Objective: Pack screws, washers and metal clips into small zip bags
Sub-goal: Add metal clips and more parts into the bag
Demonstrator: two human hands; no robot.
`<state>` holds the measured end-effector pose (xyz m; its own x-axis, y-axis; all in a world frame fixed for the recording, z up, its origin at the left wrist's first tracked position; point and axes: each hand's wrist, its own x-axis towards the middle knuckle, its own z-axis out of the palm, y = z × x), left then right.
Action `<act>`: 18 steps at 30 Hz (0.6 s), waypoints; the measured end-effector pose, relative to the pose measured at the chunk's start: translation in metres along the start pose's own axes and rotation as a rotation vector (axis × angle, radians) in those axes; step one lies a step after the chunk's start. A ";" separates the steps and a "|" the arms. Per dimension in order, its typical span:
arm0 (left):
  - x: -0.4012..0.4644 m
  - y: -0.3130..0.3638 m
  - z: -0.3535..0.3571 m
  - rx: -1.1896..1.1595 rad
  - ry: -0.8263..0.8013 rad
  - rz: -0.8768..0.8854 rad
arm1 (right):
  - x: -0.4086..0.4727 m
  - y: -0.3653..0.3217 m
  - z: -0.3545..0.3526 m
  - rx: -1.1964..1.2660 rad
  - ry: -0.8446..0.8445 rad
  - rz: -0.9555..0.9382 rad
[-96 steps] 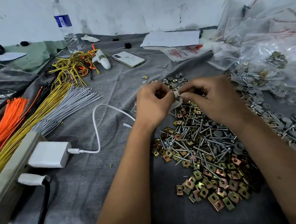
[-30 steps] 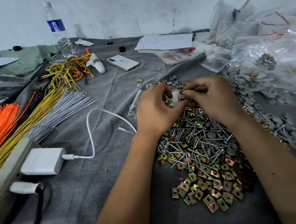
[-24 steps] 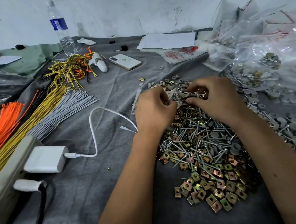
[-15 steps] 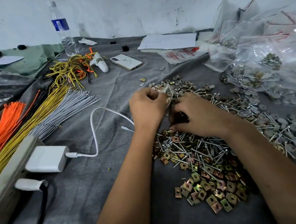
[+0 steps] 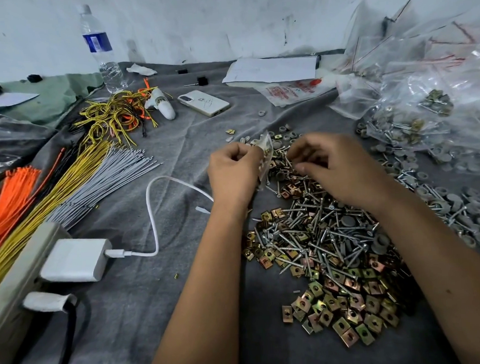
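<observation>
**Zip bag pinched in the left hand above the hardware pile**

Zip bag (image 5: 266,155), small and clear, stands upright at the far edge of the pile, gripped by the curled fingers and thumb of the left hand (image 5: 234,173); a few brass-coloured pieces show through its plastic. Just beside it, the right hand (image 5: 334,168) hovers over the heap with its fingers bent and the tips drawn together; whether they pinch a piece cannot be told.

Under and in front of both hands lies a mixed heap on the grey cloth (image 5: 145,312): long screws (image 5: 305,234) tangled in the middle, square metal clips (image 5: 348,312) spread toward the near edge, and grey washers (image 5: 455,220) scattered to the right and at the far side of the bag.

Further right, a mound of filled bags (image 5: 424,111) rests against the wall, screws and clips visible inside them.

Left of the hands, a white cable (image 5: 151,211) loops across the cloth to a white charger (image 5: 76,260) plugged into a power strip (image 5: 13,280). Beyond that lie bundles of grey, yellow and orange wires (image 5: 66,185). At the far side sit a phone (image 5: 203,103), a water bottle (image 5: 101,50) and sheets of paper (image 5: 272,68).
</observation>
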<state>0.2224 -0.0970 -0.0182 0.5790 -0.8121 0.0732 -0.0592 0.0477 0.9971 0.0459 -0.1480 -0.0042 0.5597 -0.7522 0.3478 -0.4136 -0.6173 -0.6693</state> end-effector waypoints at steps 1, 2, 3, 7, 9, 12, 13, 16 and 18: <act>-0.001 0.000 0.000 0.025 -0.025 0.032 | 0.000 -0.001 0.000 0.055 0.052 -0.002; -0.001 0.000 0.001 0.067 -0.055 0.068 | 0.000 -0.002 0.000 0.109 0.100 -0.010; -0.002 0.000 0.003 0.120 -0.088 0.103 | 0.000 -0.003 0.000 0.154 0.141 -0.024; -0.005 0.002 0.008 0.266 -0.151 0.201 | -0.001 -0.011 0.002 0.110 0.201 -0.133; -0.005 0.003 0.008 0.266 -0.152 0.209 | -0.003 -0.014 0.004 -0.014 0.182 -0.170; -0.005 0.003 0.007 0.227 -0.134 0.220 | -0.004 -0.014 0.008 -0.165 0.170 -0.193; -0.006 0.004 0.006 0.206 -0.122 0.227 | -0.004 -0.013 0.008 -0.188 0.164 -0.196; -0.005 0.004 0.003 0.085 -0.109 0.191 | -0.004 -0.013 0.009 -0.203 0.166 -0.184; -0.003 0.002 0.002 -0.023 -0.115 0.140 | -0.004 -0.014 0.009 -0.103 0.197 -0.152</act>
<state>0.2187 -0.0953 -0.0163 0.4693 -0.8576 0.2103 -0.1134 0.1777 0.9775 0.0557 -0.1339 -0.0020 0.4751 -0.6730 0.5669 -0.4120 -0.7394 -0.5325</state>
